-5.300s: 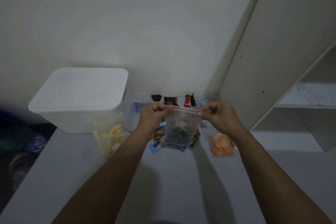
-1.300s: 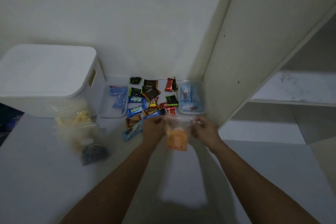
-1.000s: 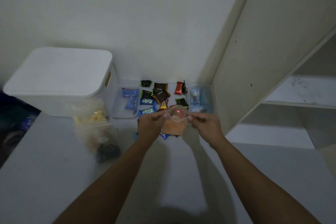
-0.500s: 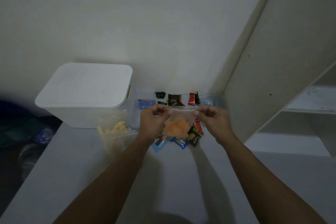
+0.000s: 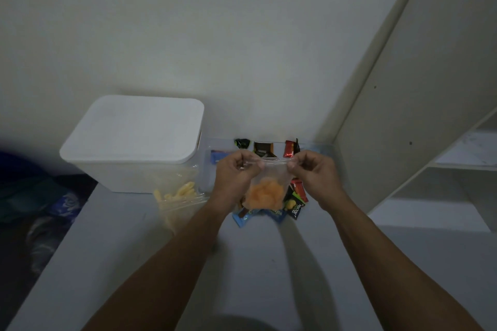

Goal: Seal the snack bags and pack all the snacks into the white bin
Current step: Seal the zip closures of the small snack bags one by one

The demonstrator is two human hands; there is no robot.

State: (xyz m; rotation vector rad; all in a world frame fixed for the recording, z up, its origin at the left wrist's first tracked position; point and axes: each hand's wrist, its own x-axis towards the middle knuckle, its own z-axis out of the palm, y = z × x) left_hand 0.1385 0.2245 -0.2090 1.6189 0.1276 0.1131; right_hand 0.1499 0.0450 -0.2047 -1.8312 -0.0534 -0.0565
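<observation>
Each grip is a pinch: the left hand [image 5: 233,175] and the right hand [image 5: 313,173] hold the two ends of the top strip of a clear snack bag [image 5: 269,183], thumbs and fingers curled tight on the plastic. The bag hangs between the hands, above the worktop [image 5: 242,263], with orange snacks [image 5: 265,196] gathered in its lower half. Whether the strip is fully pressed closed cannot be told.

Below and behind the bag, a scatter of small wrapped snacks [image 5: 294,203] lies on the worktop near its back edge, some blue, some black, some red. More wrapped pieces sit in a clear tray [image 5: 212,154] against the wall, partly hidden by the hands. Toward the left, a second clear bag with pale yellow sticks [image 5: 178,195] leans at the foot of the white bin [image 5: 134,142], which stands at the worktop's back left with its lid on. A white shelf unit [image 5: 430,142] rises at the right.
</observation>
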